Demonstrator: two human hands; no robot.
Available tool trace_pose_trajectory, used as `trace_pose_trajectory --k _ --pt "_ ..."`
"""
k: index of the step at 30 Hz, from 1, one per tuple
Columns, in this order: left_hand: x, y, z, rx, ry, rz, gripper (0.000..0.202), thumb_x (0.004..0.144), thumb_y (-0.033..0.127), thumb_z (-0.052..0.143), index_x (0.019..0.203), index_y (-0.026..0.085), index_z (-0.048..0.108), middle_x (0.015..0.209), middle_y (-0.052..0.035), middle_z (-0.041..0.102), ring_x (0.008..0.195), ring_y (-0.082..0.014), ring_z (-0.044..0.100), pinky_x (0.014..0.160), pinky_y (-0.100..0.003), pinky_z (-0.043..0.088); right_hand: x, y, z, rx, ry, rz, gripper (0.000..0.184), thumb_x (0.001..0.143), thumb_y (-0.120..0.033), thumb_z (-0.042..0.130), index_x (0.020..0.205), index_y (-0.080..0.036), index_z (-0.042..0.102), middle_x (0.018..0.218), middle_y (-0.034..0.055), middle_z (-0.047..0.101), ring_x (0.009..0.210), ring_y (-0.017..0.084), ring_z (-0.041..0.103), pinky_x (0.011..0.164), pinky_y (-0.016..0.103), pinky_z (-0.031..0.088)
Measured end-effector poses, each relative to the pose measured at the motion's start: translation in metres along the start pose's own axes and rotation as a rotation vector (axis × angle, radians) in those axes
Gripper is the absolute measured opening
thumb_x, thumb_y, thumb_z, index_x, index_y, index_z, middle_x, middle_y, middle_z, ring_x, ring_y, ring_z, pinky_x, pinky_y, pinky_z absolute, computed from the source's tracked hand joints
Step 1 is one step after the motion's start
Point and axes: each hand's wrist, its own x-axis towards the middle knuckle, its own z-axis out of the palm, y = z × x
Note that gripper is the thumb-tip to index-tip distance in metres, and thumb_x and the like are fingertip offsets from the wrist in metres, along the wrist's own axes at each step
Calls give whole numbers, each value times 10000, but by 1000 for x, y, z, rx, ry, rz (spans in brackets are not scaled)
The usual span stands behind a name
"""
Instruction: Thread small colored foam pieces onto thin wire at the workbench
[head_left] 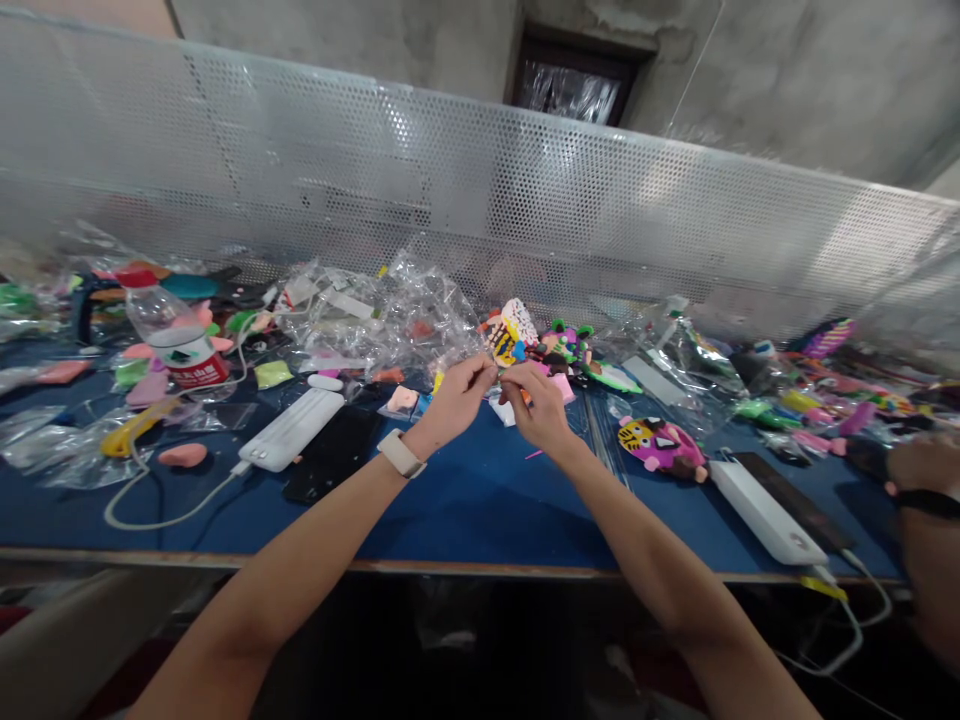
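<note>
My left hand [457, 400] and right hand [536, 405] meet over the blue surface [465, 500], to the right of the white power bank [289, 430] and about level with its far end. The fingers [525, 385] of my right hand are closed narrowly on a small orange piece [526, 398], of which only a sliver shows. The thumb and forefinger of my left hand are pinched together, their tips almost touching the right hand; whether they grip the same piece I cannot tell. A pale watch [401, 453] sits on my left wrist.

A black phone [334, 455] lies just right of the power bank, touching its side. Left of the power bank and further back stands a plastic bottle [176, 335] with a red label. Crumpled clear bags [390, 310] are heaped behind the power bank, toward the perforated screen [480, 200]. Well right of the power bank, past my hands, lies a pink and yellow clay figure [660, 440]. Furthest right of it, at the frame's edge, is another person's hand [926, 465].
</note>
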Motion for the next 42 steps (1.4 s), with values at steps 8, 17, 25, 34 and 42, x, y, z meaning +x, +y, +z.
trace_pose_trajectory --k 8,17,25,34,42 --pt "-8 -3 2 253 171 136 120 1044 282 600 1080 179 649 951 -37 694 773 -135 629 728 -281 527 -7 -8 19 334 105 498 86 1011 -318 580 1025 -235 596 746 -22 633 525 117 633 488 257 497" --pt "-9 -9 -8 579 169 446 213 1055 248 583 1253 211 652 1320 -109 677 1128 -222 681 951 -417 566 -2 -12 12 400 144 467 77 983 -314 608 974 -238 615 641 -52 579 488 120 610 474 262 457" --pt "-7 -7 -9 556 75 503 275 1076 198 519 1338 209 603 1357 -81 695 1288 -219 635 1090 -445 535 -6 -9 10 294 155 353 111 1009 -328 598 1004 -230 649 730 -27 636 484 103 572 485 267 473" --pt "-5 -12 -6 435 49 362 192 1087 292 517 1149 199 674 1101 -67 743 1051 -213 655 950 -416 551 -3 0 -1 -55 88 69 130 1035 -243 537 1017 -230 666 832 20 681 720 167 631 682 338 534" --pt "-2 -1 -1 5 7 86 121 1041 270 588 1071 199 682 908 -35 765 848 -165 730 814 -334 593 -3 1 -3 -89 142 40 128 1011 -201 571 1033 -268 678 936 41 724 845 207 679 771 383 554"
